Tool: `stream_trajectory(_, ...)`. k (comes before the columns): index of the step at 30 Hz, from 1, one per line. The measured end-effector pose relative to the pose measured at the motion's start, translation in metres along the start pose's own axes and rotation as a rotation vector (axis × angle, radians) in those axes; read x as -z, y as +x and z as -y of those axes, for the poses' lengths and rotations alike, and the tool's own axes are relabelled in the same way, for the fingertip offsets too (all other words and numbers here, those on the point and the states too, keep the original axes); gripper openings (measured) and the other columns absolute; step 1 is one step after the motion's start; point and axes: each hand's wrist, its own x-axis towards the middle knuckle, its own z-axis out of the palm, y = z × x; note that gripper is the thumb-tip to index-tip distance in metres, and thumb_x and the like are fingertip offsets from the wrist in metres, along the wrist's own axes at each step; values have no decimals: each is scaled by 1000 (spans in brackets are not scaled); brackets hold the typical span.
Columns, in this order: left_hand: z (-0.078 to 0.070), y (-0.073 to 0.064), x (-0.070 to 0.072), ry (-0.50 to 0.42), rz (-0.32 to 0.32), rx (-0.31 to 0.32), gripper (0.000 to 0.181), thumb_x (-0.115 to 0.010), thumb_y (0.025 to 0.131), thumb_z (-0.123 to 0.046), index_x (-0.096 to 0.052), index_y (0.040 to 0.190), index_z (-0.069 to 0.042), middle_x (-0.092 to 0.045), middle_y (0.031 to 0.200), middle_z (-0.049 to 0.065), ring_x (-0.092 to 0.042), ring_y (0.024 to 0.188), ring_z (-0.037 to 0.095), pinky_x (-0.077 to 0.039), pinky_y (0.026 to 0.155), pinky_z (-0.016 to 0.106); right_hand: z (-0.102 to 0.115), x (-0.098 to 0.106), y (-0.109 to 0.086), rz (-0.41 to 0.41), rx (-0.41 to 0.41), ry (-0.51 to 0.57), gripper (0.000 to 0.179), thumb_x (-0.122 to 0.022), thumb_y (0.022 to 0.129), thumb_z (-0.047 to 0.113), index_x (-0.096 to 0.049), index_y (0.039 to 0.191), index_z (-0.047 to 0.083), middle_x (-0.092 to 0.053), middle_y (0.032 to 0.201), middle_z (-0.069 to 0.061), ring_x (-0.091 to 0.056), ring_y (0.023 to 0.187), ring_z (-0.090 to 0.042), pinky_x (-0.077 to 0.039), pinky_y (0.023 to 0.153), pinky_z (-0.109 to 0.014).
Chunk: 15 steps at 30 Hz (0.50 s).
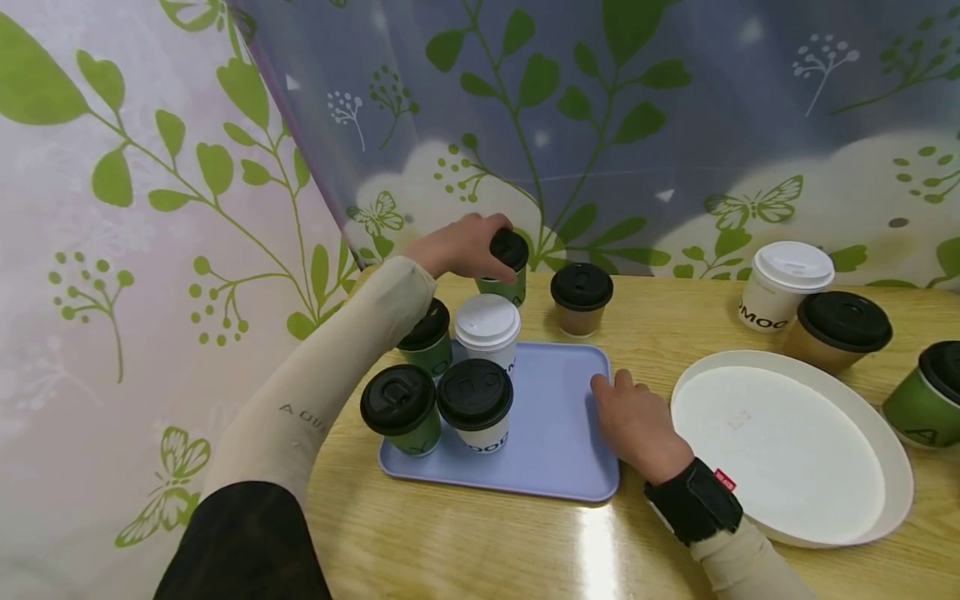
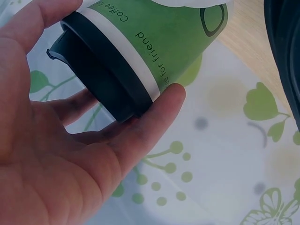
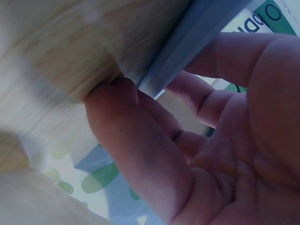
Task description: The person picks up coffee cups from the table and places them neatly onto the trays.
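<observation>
Clearly, from my station, I have the left hand point(image 1: 468, 246) grasping a green cup point(image 1: 511, 291) from above, its grip curled round the black lid point(image 1: 509, 247). That cup is behind the blue tray point(image 1: 555, 433), close to the patterned curtain point(image 1: 555, 175); I cannot tell whether its base touches the bench point(image 1: 442, 542). My other grip, the right hand point(image 1: 637, 425), pinches the right rim of the tray between thumb and fingers. Four lidded cups crowd the tray's left end: a white-lidded cup point(image 1: 486, 329), a black-lidded white cup point(image 1: 480, 433), a front green cup point(image 1: 408, 435) and a rear green cup point(image 1: 429, 354). A small brown cup point(image 1: 580, 321) stands just behind the tray, to the right of the grasped cup. Farther right, a round white tray point(image 1: 787, 450) sits on the bench.
</observation>
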Motion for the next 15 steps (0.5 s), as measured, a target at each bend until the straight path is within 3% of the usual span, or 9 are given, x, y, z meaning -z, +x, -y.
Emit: stream_trajectory(15,-8,-10,-1,-32,-50,-41,84,-72,92,-45,-31,161,-20,-42,147,18,-53,112,30,-47,94,47,1,-1,-2,-31,20,-1,15,-53,101,2,-58,115,-3,-52,91,-23,-56,67,-36,-50,54,-48)
